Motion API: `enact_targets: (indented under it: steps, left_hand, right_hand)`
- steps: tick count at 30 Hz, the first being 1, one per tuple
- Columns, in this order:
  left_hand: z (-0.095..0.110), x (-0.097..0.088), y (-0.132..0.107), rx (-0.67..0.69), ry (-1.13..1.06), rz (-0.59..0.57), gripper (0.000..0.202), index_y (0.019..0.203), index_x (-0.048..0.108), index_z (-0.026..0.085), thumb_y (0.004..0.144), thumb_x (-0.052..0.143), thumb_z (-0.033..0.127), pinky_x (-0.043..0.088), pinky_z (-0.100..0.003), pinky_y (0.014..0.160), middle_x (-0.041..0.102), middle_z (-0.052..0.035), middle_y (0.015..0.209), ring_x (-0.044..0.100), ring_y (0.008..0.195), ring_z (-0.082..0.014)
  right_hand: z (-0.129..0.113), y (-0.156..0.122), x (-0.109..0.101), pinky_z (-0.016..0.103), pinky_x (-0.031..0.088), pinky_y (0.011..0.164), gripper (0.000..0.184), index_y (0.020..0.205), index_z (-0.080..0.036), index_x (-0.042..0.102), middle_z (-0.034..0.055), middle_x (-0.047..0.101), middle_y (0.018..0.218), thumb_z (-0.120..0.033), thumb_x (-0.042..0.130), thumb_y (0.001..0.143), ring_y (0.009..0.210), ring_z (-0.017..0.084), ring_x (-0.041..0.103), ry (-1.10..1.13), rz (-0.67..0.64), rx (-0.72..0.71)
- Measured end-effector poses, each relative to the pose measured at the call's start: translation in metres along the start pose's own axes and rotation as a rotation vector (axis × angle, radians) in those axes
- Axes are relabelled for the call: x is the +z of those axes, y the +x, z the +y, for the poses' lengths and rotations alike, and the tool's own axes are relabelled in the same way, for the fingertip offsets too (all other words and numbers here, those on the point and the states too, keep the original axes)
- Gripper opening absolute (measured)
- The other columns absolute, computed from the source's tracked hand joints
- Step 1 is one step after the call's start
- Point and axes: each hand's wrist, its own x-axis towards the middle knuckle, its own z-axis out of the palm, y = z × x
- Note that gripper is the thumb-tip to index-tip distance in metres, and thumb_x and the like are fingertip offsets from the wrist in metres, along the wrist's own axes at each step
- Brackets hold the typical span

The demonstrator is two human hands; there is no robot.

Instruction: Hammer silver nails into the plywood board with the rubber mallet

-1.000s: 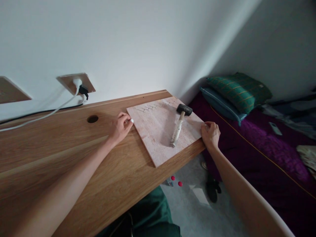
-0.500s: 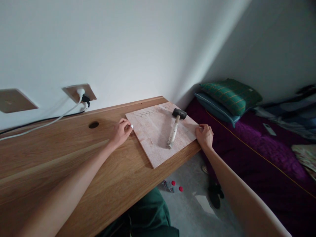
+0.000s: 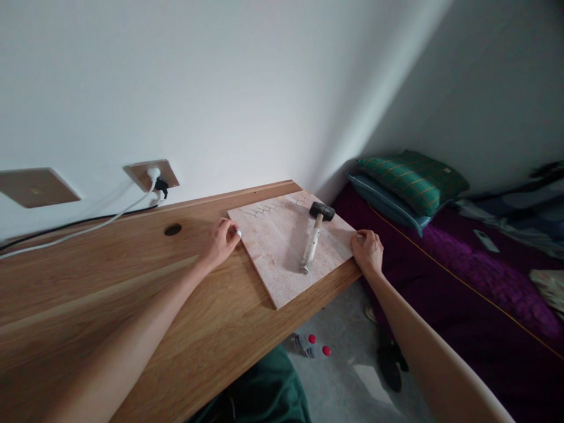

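A pale pink square tile [image 3: 277,247] lies flat at the right end of a wooden desk [image 3: 132,294]. A rubber mallet [image 3: 315,235] with a black head and a light wooden handle rests on top of it. My left hand [image 3: 222,241] grips the tile's left edge, fingers curled over it. My right hand [image 3: 368,251] holds the tile's right corner at the desk's end, fingers closed on the edge.
A round cable hole [image 3: 173,230] sits in the desk behind my left hand. A wall socket [image 3: 152,174] holds a white and a black plug with cables running left. A bed [image 3: 462,276] with a green pillow [image 3: 412,179] stands right. Small red items [image 3: 317,345] lie on the floor.
Both hands keep their grip on the tile's edges. The view has shifted a little, so the tile and the mallet sit lower in the picture; the tile has hardly moved on the desk.
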Motion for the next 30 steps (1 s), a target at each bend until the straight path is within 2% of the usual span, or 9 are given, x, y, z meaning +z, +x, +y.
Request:
enact_targets:
  steps: [4,7,10,15,23,30]
  left_hand:
    - [-0.008,0.006,0.000,0.004,0.004,0.025,0.017,0.109,0.061,0.023,0.093,0.060,0.026,0.053,-0.046,0.107,0.070,-0.0095,0.119,0.067,0.116,-0.0264]
    - [-0.013,0.011,-0.001,-0.007,0.031,0.014,0.024,0.118,0.060,0.022,0.094,0.061,0.027,0.048,-0.052,0.116,0.066,-0.0133,0.136,0.063,0.131,-0.0300]
    - [-0.017,0.014,-0.002,-0.032,0.062,-0.010,0.030,0.124,0.059,0.021,0.095,0.061,0.030,0.047,-0.055,0.119,0.062,-0.0162,0.145,0.059,0.138,-0.0329]
    - [-0.019,0.015,-0.002,-0.045,0.093,-0.023,0.032,0.127,0.058,0.021,0.096,0.061,0.032,0.044,-0.056,0.122,0.060,-0.0174,0.150,0.056,0.144,-0.0330]
    - [-0.016,0.014,-0.005,-0.041,0.080,-0.029,0.030,0.125,0.059,0.021,0.097,0.061,0.031,0.044,-0.056,0.123,0.060,-0.0176,0.151,0.053,0.147,-0.0322]
    - [-0.011,0.011,-0.005,-0.093,0.062,-0.036,0.029,0.124,0.058,0.019,0.098,0.060,0.032,0.043,-0.054,0.123,0.058,-0.0195,0.153,0.053,0.147,-0.0316]
  right_hand:
    - [0.001,-0.001,0.000,0.048,0.061,0.096,0.034,0.131,-0.018,0.068,0.0098,0.070,0.134,-0.037,0.071,0.103,0.113,0.026,0.071,0.003,0.005,0.002]
    - [0.001,-0.002,0.000,0.050,0.058,0.100,0.030,0.125,-0.017,0.070,0.0090,0.070,0.130,-0.037,0.072,0.102,0.115,0.026,0.069,0.006,0.012,0.003]
    - [-0.001,-0.003,-0.001,0.054,0.052,0.104,0.026,0.116,-0.017,0.072,0.0129,0.070,0.123,-0.036,0.067,0.099,0.117,0.032,0.065,0.011,0.021,0.007]
    - [-0.006,-0.006,-0.005,0.055,0.048,0.103,0.039,0.110,-0.017,0.073,0.0197,0.068,0.118,-0.043,0.054,0.089,0.114,0.038,0.061,0.032,0.023,0.006]
    - [-0.009,-0.007,-0.009,0.056,0.046,0.106,0.049,0.108,-0.016,0.072,0.0211,0.068,0.115,-0.052,0.049,0.083,0.116,0.040,0.060,0.046,0.005,-0.002]
    - [-0.011,-0.006,-0.012,0.055,0.048,0.103,0.051,0.105,-0.016,0.072,0.0209,0.067,0.111,-0.055,0.048,0.082,0.113,0.041,0.062,0.048,-0.006,0.002]
